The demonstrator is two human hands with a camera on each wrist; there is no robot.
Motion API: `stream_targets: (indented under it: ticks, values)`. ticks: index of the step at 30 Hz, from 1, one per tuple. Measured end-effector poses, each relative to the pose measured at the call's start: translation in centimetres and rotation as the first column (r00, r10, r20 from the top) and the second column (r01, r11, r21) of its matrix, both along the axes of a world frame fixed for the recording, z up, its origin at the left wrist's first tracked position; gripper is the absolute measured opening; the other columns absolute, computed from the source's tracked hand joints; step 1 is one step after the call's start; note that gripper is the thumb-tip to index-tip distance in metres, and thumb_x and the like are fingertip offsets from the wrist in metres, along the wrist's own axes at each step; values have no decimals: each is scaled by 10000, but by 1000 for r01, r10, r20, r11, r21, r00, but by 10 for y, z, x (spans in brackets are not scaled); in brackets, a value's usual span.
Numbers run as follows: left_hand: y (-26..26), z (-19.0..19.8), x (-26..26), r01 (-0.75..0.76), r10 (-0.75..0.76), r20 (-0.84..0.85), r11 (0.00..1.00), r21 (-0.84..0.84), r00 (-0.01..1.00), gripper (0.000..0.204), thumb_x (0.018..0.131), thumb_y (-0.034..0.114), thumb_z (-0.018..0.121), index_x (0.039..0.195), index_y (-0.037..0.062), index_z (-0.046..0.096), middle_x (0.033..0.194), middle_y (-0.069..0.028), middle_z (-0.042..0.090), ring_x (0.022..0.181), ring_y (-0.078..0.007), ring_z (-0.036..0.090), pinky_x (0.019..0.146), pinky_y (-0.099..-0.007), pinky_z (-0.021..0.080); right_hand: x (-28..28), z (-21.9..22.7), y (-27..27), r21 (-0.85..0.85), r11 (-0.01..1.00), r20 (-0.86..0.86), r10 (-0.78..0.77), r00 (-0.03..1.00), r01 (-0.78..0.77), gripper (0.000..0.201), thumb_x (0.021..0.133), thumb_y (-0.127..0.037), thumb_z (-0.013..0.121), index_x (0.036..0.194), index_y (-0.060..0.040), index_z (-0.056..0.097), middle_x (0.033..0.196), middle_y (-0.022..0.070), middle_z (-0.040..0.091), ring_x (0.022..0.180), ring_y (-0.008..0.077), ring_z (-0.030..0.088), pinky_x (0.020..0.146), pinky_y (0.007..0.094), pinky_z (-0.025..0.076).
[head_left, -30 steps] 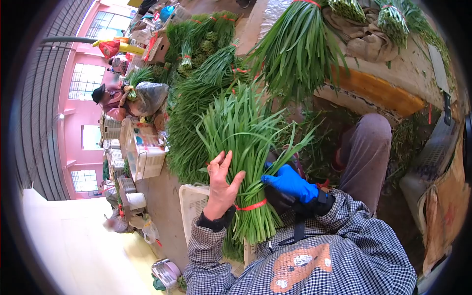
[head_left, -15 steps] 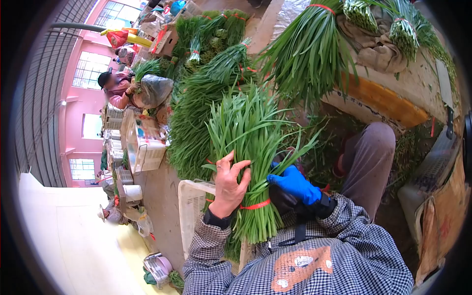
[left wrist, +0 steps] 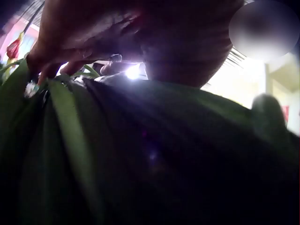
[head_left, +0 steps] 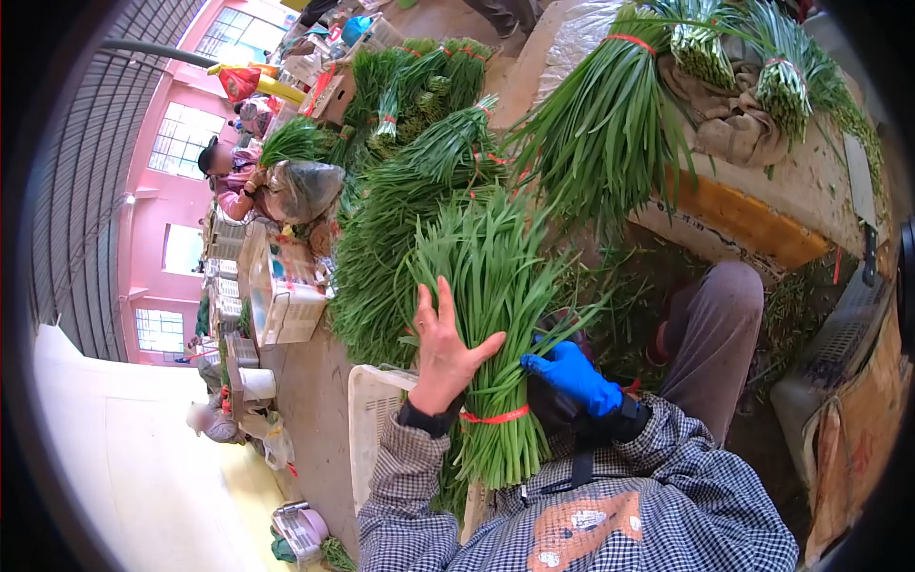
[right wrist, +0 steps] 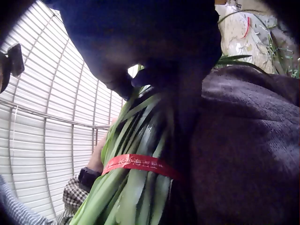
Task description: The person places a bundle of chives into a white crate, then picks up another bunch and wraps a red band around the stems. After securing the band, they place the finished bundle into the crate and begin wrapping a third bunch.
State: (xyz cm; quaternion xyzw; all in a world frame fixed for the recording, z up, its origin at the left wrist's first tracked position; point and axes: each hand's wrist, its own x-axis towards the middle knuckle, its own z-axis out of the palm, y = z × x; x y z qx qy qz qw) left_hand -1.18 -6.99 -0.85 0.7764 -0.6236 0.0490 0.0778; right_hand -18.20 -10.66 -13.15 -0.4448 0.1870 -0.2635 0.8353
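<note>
Here's your head view, wide and tipped sideways, looking down and forward from above your lap: bundle (head_left: pixel 496 372) near, roof (head_left: pixel 76 191) off to the far left. Over to your left wrist, pressed right up close to the leaves (left wrist: pixel 70 126), looking under your left hand (left wrist: pixel 136 42), much of it dark. And your right wrist looks from close in, past your glove (right wrist: pixel 140 42), onto the band (right wrist: pixel 140 163), which your head view shares, along with your left sleeve (right wrist: pixel 75 192).
</note>
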Motion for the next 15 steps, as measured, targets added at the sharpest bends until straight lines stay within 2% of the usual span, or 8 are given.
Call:
stream_targets:
  ticks: [2, 3, 4, 6, 7, 10, 13, 15]
  values:
    - [-6, -11, 20, -74, 122, -551, 991, 110, 826, 1017, 675, 250, 776, 1437, -55, 175, 1388, -313, 267, 1280, -416, 286, 1084, -419, 242, 0, 0, 2, 5, 1000, 6, -3, 1000, 3, 354, 909, -163, 587, 1207, 25, 554, 1133, 102, 632, 1018, 156, 564, 926, 316, 435]
    - [-8, -9, 27, -103, 181, -593, 981, 164, 784, 987, 676, 139, 728, 1444, -56, 138, 1379, -266, 344, 1265, -316, 372, 1053, -347, 303, -1, 1, 2, -1, 1000, -30, 4, 1000, -4, 341, 909, -166, 588, 1188, 29, 567, 1118, 101, 638, 1006, 154, 567, 919, 312, 437]
    - [-7, -11, 30, -102, 177, -592, 982, 158, 786, 987, 676, 139, 728, 1444, -56, 138, 1379, -266, 344, 1265, -316, 372, 1053, -347, 303, -1, 1, 0, -7, 1000, -66, 7, 998, -7, 329, 908, -168, 590, 1169, 32, 579, 1104, 101, 644, 994, 152, 570, 912, 308, 439]
    - [-1, -12, 31, -182, 109, -847, 983, 15, 521, 919, 682, 28, 641, 1449, -49, 140, 1301, -187, 468, 1141, -215, 498, 966, -290, 392, -3, 2, -2, 17, 999, -100, 30, 995, -29, 331, 910, -174, 588, 1167, 35, 580, 1096, 102, 646, 989, 150, 569, 910, 307, 438]
    - [3, -11, 26, -245, 51, -899, 967, -63, 435, 846, 695, -34, 570, 1447, -39, 183, 1179, -97, 557, 967, -146, 566, 866, -245, 445, -3, 3, -2, 48, 998, -134, 58, 989, -52, 334, 912, -180, 587, 1164, 39, 581, 1089, 104, 647, 984, 149, 569, 907, 306, 437]
    - [12, -4, 27, -240, 19, -939, 968, -68, 344, 807, 705, -54, 548, 1440, -31, 216, 1133, -67, 566, 930, -126, 563, 843, -237, 450, -6, 7, 0, 28, 1000, -179, 11, 984, -6, 342, 913, -197, 588, 1148, 51, 585, 1082, 111, 648, 991, 148, 562, 916, 306, 428]
    - [17, 1, 26, -261, 32, -927, 963, -72, 373, 788, 717, -73, 527, 1440, -24, 218, 1130, -56, 564, 933, -114, 556, 844, -233, 447, -6, 19, 1, 13, 995, -107, -95, 990, 97, 345, 913, -213, 590, 1118, 64, 595, 1065, 126, 653, 1000, 145, 553, 929, 309, 417]
    - [18, 1, 25, -279, 35, -933, 958, -71, 358, 791, 720, -78, 523, 1443, -25, 207, 1135, -57, 563, 936, -114, 557, 848, -232, 445, -10, 29, -2, 2, 999, -185, -51, 981, 52, 344, 913, -215, 589, 1111, 66, 598, 1064, 130, 653, 1007, 147, 551, 936, 309, 412]
